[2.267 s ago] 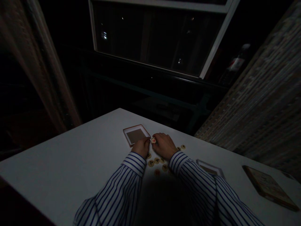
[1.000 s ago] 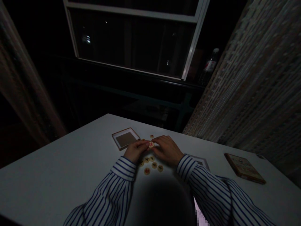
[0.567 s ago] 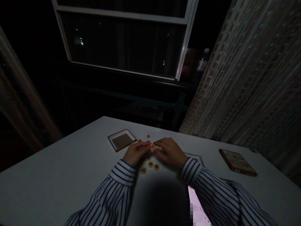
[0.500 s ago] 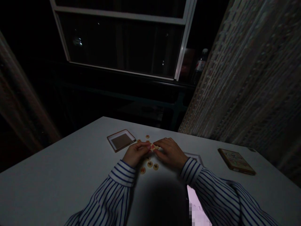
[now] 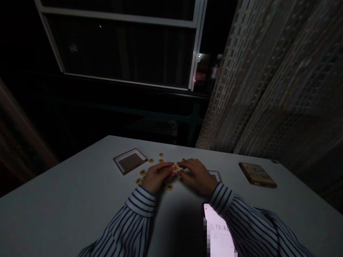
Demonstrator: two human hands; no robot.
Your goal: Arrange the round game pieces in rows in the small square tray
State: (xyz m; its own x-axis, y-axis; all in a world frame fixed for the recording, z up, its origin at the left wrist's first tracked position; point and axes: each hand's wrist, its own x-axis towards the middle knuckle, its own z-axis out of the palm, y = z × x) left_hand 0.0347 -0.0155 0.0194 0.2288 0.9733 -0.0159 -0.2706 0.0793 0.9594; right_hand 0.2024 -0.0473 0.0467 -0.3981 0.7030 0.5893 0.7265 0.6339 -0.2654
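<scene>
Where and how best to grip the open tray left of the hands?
Open tray: probably pinch its left wall, coming from the left. It lies flat, the rim stands up, and round pieces lie off its right side.

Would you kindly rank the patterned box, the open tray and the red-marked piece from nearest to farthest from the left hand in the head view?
1. Red-marked piece: at the fingertips of the left hand.
2. Open tray: ahead and to the left.
3. Patterned box: far right, past the right hand.

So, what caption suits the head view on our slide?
Left hand and right hand hold a red-marked disc over a white table.
</scene>
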